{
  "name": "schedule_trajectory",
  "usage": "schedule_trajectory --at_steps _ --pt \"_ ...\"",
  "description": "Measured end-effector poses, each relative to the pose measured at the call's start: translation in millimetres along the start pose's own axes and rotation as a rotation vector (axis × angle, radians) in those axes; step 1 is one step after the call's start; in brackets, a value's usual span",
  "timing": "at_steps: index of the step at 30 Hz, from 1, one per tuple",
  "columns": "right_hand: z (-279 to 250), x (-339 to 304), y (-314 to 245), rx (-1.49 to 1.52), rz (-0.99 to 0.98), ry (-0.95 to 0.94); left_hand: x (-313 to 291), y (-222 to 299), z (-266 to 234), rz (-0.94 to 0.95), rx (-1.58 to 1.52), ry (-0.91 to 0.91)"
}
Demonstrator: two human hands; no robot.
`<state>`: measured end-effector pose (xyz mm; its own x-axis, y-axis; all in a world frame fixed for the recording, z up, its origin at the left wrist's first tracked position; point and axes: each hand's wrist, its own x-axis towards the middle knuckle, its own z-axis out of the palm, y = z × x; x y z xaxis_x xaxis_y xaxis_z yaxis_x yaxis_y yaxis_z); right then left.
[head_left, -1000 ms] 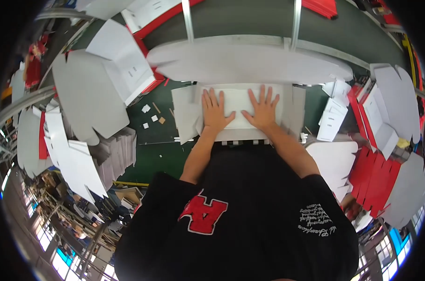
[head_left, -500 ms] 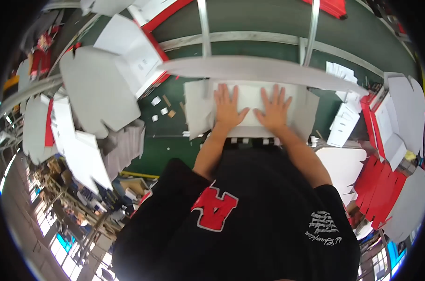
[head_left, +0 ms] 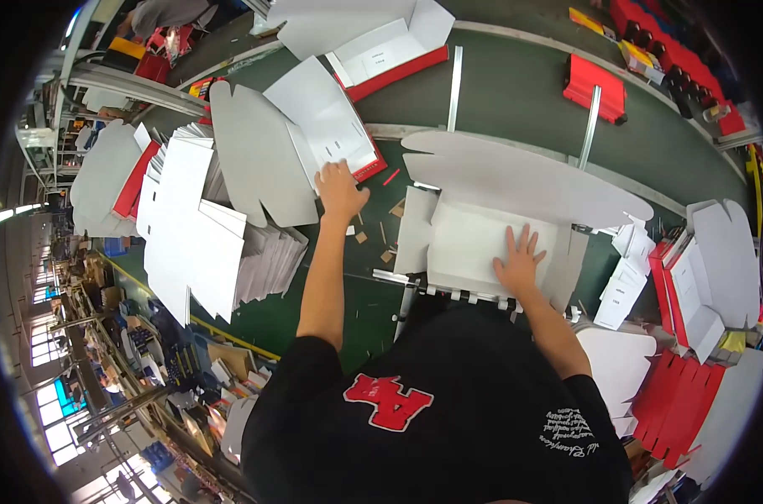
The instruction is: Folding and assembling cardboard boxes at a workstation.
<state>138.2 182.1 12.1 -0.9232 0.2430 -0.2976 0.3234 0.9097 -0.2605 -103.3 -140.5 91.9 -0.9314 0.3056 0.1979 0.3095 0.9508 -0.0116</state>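
An open grey-white cardboard box (head_left: pixel 469 239) lies in front of me, its long lid flap (head_left: pixel 516 181) raised at the far side. My right hand (head_left: pixel 518 262) rests inside on the box floor toward the right, fingers spread. To the left, my left hand (head_left: pixel 341 195) reaches to the near end of another open box (head_left: pixel 331 134), red outside with a white printed panel inside. Its fingers are slightly bent over that panel, the thumb apart; whether they press on it is hard to see.
A stack of flat white cardboard blanks (head_left: pixel 192 218) stands left. White printed sheets (head_left: pixel 623 277), another open red-and-white box (head_left: pixel 688 277) and red blanks (head_left: pixel 675 403) lie right. Metal rails cross the green surface beyond, where a red box (head_left: pixel 595 86) sits. Small scraps (head_left: pixel 362 238) lie between the boxes.
My left hand has left the box in front and moved left to the red-and-white one. My right hand stays inside. The raised flap has tipped back, and the view has shifted left.
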Motion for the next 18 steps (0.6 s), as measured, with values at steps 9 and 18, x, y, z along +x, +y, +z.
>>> schedule_trajectory --at_steps 9,18 --pt "6.9 -2.7 -0.5 0.111 0.075 -0.038 -7.0 -26.9 59.5 0.043 -0.152 -0.371" --pt "-25.4 -14.0 -42.1 0.453 -0.216 0.206 -20.4 2.3 13.0 0.026 -0.163 -0.111"
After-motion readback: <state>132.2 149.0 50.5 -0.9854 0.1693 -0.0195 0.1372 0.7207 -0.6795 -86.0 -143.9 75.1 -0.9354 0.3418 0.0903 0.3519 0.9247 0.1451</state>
